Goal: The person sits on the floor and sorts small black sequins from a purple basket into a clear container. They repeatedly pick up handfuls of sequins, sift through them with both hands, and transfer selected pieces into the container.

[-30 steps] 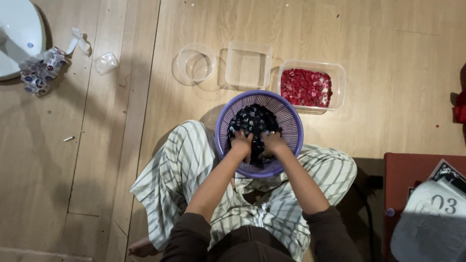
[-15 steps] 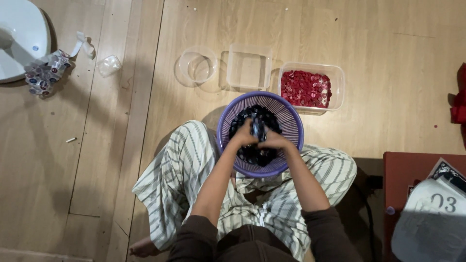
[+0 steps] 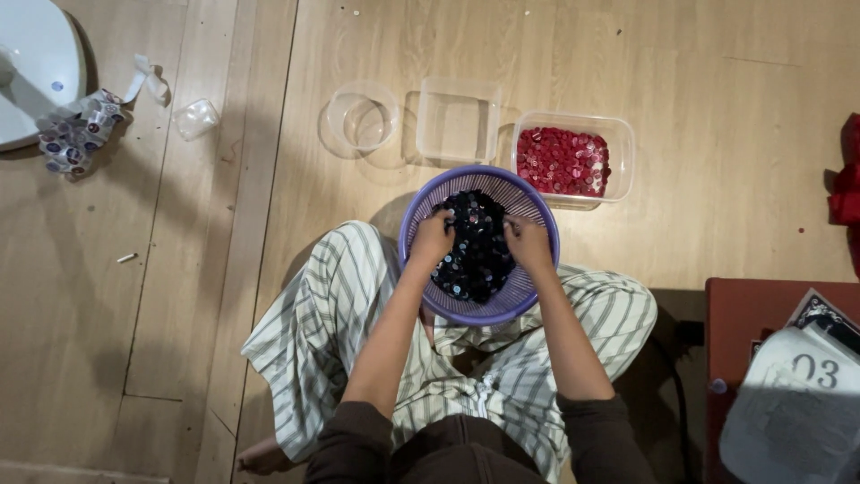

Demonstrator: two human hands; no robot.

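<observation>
wooden floor | clear tubs | red pieces tub

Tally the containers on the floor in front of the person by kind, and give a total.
Purple ribbed basket of dark buttons: 1
Clear round bowl: 1
Clear rectangular tubs: 2, one bare, one holding red buttons
Total: 4

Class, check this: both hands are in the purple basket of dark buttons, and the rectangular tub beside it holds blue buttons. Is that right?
Not quite. The head view shows the rectangular tub holding red buttons, not blue. Both hands, left and right, are indeed in the purple basket of dark buttons.
</observation>
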